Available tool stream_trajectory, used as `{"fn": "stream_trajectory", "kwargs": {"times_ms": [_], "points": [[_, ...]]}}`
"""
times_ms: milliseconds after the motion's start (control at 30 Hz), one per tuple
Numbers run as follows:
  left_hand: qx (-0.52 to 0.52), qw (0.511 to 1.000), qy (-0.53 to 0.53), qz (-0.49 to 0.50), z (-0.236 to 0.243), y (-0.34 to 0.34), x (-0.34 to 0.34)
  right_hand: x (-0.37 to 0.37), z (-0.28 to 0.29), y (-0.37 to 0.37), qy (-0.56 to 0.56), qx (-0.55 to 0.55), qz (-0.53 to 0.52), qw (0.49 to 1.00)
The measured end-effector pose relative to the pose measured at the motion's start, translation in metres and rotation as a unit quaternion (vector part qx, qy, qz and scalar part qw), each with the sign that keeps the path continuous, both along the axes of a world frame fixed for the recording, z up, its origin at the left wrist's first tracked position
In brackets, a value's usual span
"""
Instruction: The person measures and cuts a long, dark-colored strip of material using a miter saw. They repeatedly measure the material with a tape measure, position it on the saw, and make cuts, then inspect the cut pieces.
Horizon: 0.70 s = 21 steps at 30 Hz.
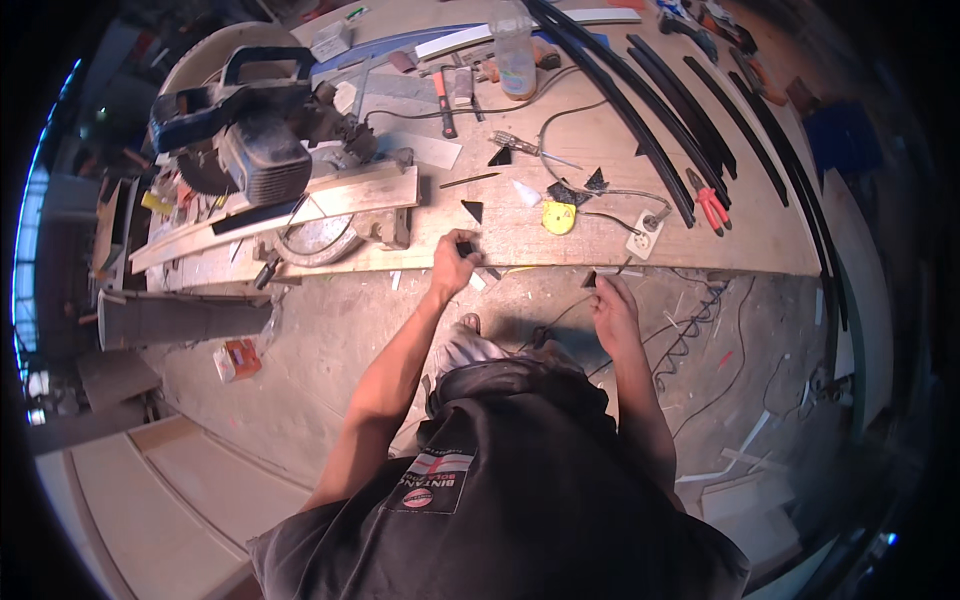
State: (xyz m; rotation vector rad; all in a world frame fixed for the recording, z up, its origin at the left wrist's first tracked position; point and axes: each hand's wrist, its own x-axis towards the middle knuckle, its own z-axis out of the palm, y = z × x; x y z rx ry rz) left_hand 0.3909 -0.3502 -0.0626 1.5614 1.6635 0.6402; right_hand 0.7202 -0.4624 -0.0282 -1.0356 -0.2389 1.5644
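Observation:
At the bench's front edge, my left hand (453, 266) is closed around a small black piece (464, 248), its fingers curled against the wood. Off to the right, my right hand (615, 308) pinches a small dark triangular piece (589, 281) just in front of the edge. Black triangular offcuts lie on the bench: one (472, 210) beyond my left hand, another (499, 156) farther back, and one (596, 180) near the yellow tape measure (559, 217). A screwdriver (515, 143) with a long shaft rests behind them.
A blue mitre saw (262, 150) with a wooden board (340, 198) across it stands at the left. Red-handled pliers (711, 207), a white power socket (645, 236) and long black strips (640, 130) lie at the right. Behind are a hammer (443, 100) and a clear bottle (513, 55).

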Motion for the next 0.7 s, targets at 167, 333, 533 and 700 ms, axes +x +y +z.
{"fn": "stream_trajectory", "kwargs": {"times_ms": [167,333,533,700], "points": [[0.058,0.998,0.005,0.01,-0.015,0.048,-0.023,-0.022,-0.006,-0.026,-0.074,-0.047,-0.056,0.995],[-0.028,0.999,-0.027,-0.023,0.003,0.069,-0.04,-0.083,0.008,-0.009,-0.093,-0.043,-0.106,0.989],[0.216,0.976,0.033,-0.008,0.021,0.039,-0.022,-0.129,0.028,0.01,-0.28,0.07,-0.091,0.953],[0.105,0.965,-0.213,-0.116,0.063,-0.004,0.007,-0.147,0.038,0.022,-0.395,0.105,-0.089,0.908]]}}
